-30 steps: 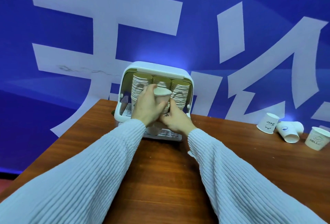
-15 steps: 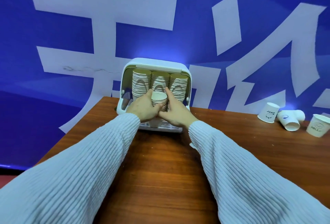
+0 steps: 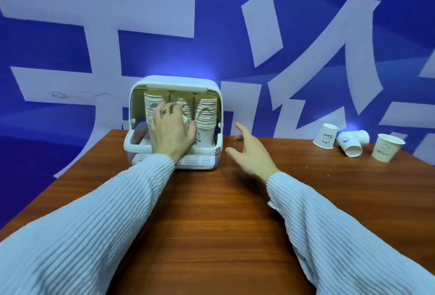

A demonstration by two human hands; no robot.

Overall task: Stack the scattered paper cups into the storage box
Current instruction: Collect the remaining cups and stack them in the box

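Note:
The white storage box stands open at the table's far edge, with three tall stacks of paper cups inside. My left hand reaches into the box and curls over a paper cup in front of the middle stack, hiding most of it. My right hand hovers open and empty just right of the box, fingers spread. Loose cups lie at the far right: an upside-down one, a tipped one and an upright one.
The wooden table ends just behind the box and falls off at the left. A blue wall with large white characters stands right behind. Another tipped cup lies behind the loose ones.
My right hand has let go of the cup and moved out of the box to the right. My left hand stays on the cup inside the box.

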